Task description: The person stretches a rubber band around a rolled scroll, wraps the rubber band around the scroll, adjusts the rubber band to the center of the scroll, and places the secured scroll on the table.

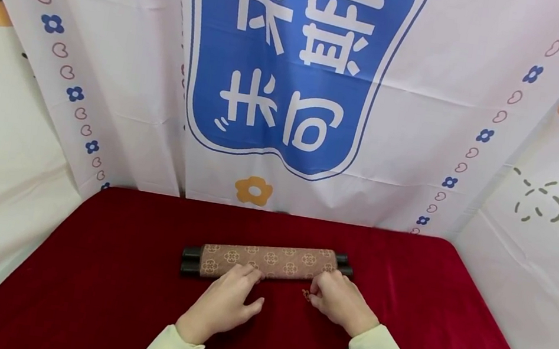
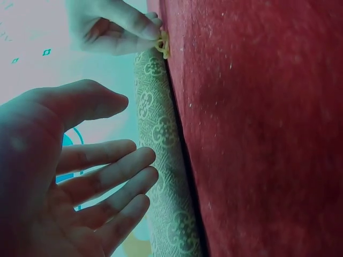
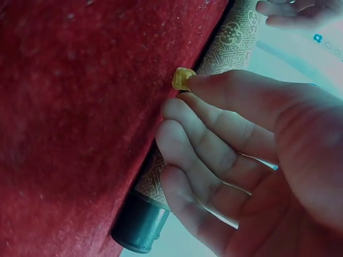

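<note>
A rolled scroll [image 1: 269, 261], covered in brown cloth with pale flower patterns, lies across the red table; black knobs [image 1: 190, 260] stick out at both ends. At its near side, left of centre, my left hand [image 1: 224, 304] has its fingers loosely spread and holds nothing; whether its fingertips touch the cloth I cannot tell. By the scroll's right part, my right hand [image 1: 342, 302] pinches a small yellowish looped piece [image 3: 183, 78] between thumb and forefinger. In the left wrist view this looped piece [image 2: 164, 45] looks like knotted cord, just beside the roll.
Red velvety cloth [image 1: 81, 290] covers the table. Behind it hangs a white printed curtain [image 1: 410, 157] with a large blue panel [image 1: 278, 109]. More white printed cloth [image 1: 530, 263] stands along the right side, and likewise along the left.
</note>
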`<act>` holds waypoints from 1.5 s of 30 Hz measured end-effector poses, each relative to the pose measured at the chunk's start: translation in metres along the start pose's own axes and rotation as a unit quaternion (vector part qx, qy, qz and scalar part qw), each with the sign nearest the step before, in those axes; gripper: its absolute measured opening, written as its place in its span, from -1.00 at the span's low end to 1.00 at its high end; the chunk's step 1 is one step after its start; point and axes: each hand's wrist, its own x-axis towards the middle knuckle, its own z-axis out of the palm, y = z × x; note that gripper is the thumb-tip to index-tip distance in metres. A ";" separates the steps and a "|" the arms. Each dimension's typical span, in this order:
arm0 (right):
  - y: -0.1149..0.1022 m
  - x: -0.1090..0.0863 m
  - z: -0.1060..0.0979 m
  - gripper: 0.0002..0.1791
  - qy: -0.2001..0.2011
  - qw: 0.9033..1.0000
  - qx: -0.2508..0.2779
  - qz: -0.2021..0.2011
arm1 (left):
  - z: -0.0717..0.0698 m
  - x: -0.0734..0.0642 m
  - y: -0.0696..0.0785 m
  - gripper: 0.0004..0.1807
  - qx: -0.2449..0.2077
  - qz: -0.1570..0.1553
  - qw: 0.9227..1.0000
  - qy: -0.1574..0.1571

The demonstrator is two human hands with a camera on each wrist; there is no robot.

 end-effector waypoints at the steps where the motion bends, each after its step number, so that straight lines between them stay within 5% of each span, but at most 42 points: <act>1: 0.000 0.001 0.001 -0.93 -0.001 1.000 -0.001 0.001 | 0.001 0.001 0.000 -0.68 -0.002 0.000 1.000 -0.002; 10: -0.002 0.004 0.005 -0.88 0.009 1.000 -0.014 -0.025 | 0.004 0.005 0.003 -0.72 -0.021 0.012 1.000 -0.003; 31: -0.027 -0.003 0.000 -0.88 -0.018 0.992 0.105 -0.071 | 0.005 0.006 0.014 -0.87 -0.086 0.036 0.995 -0.023; 45: -0.036 -0.006 0.001 -0.86 -0.018 0.988 0.130 -0.078 | 0.014 0.006 0.016 -0.92 -0.109 0.052 0.993 -0.007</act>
